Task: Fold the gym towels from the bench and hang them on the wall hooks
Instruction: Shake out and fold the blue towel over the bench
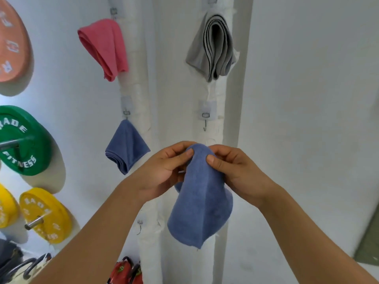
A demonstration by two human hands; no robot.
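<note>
Both the left hand (162, 171) and right hand (235, 169) pinch the folded blue towel (202, 201) at its top, so the hanging step seems in hand, and next its top must go up to the empty hook (205, 124) at 12 o'clock.

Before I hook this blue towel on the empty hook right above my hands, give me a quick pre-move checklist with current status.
1. Both hands grip the towel top: left hand and right hand pinch the held blue towel: ok.
2. Target empty hook bare: ok.
3. Towel folded: looks folded, edges hidden: cannot tell.
4. Path up to the hook unobstructed: ok.
5. Hook pad stuck firmly: cannot tell.
6. Neighbours clear: hung blue towel and grey towel hang apart from the target: ok.
</note>
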